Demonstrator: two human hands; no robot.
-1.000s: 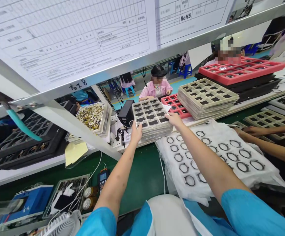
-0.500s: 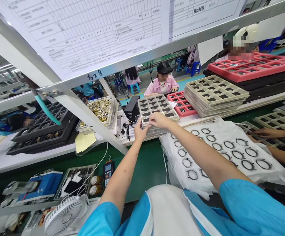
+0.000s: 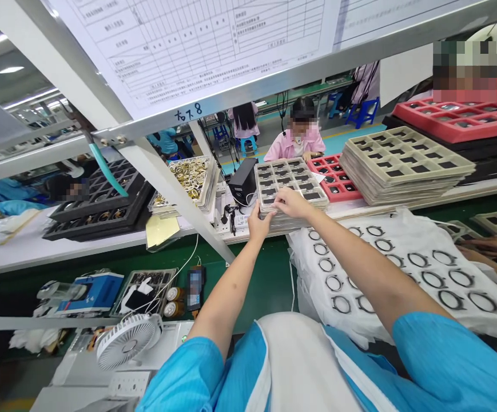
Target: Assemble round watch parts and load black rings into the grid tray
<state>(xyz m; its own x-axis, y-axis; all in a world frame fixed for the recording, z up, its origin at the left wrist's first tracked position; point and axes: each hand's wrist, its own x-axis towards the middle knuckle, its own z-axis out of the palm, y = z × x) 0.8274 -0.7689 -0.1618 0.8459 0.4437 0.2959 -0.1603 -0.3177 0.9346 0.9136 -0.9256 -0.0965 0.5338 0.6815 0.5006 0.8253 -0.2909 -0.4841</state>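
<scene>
Both my hands are at the near left corner of a stack of pale compartment trays point(image 3: 289, 171) holding dark pieces. My left hand point(image 3: 260, 222) is at the corner, thumb pointing right towards the other hand. Over the front edge of the top tray, my right hand point(image 3: 290, 201) has its fingers bent together. Whatever is between the fingers of either hand is too small to make out. A black box point(image 3: 242, 182) stands left of the stack, and a red tray point(image 3: 334, 176) lies to its right.
White wrapping with rows of dark rings point(image 3: 418, 260) lies at the right, below the shelf. Taller stacked pale trays point(image 3: 406, 160) stand beyond it. A slanted metal post point(image 3: 175, 200) is left of my arms. Another person's hand point(image 3: 494, 247) shows at the right edge.
The view has shifted, so the scene sits further right and slightly higher on the left. My hands stay at the same tray corner, with little visible change in their pose.
</scene>
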